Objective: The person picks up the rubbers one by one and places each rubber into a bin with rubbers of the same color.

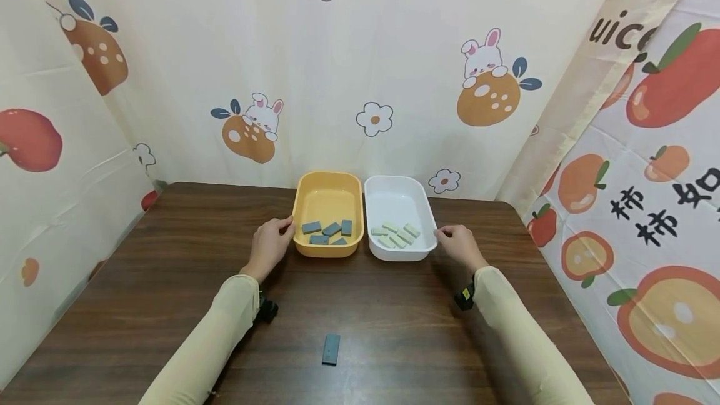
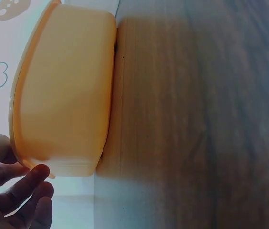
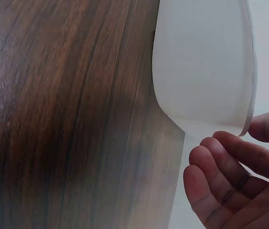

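Note:
My left hand (image 1: 270, 244) pinches the left rim of a yellow plastic bin (image 1: 328, 183); in the left wrist view thumb and fingers (image 2: 22, 188) meet at the bin's edge. Several dark grey-blue rectangular blocks (image 1: 319, 240) lie in its front half. Close beside it on the right stands a white bin (image 1: 395, 189) with several pale green blocks (image 1: 398, 240). At that bin's right rim, my right hand (image 1: 460, 244) grips with the thumb at the lip and the index finger below, as the right wrist view shows. Both bins are upright on the table.
One dark grey-blue block (image 1: 331, 349) lies alone on the brown wooden table (image 1: 388, 317), nearer the front. A printed curtain (image 1: 337, 61) hangs right behind the bins, and more printed cloth (image 1: 635, 205) borders the table on the right.

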The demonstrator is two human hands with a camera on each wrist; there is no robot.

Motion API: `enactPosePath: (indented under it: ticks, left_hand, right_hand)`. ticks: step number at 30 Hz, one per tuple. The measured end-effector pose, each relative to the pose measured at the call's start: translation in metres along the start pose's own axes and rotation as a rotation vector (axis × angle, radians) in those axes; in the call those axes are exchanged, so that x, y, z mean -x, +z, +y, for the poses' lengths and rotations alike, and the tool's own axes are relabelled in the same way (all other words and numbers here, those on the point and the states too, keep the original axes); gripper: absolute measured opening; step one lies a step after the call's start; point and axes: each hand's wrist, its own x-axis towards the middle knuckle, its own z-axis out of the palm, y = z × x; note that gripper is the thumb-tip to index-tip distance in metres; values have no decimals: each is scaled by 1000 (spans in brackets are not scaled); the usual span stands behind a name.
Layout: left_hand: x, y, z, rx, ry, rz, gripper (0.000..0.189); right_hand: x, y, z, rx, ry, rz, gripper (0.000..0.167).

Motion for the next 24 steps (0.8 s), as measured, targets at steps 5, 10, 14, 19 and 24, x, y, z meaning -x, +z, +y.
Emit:
enactPosePath:
  ticks: [5, 10, 14, 19, 24]
  left_hand:
    - [-1, 1, 0, -8, 12, 7, 37]
    - [-2, 1, 0, -16, 15, 1, 37]
    - [-2, 1, -1, -13, 19, -2, 37]
    - [-4, 0, -3, -3, 20, -2, 36]
    - [-4, -1, -3, -4, 30, -11, 36]
  right_hand:
    - [-1, 0, 1, -21, -4, 8, 37]
    - [-3, 1, 3, -36, -5, 6, 36]
    - [-3, 2, 4, -57, -3, 11, 36]
    - [-3, 3, 6, -80, -10, 17, 34]
    - [-3, 6, 7, -102, 2, 8, 35]
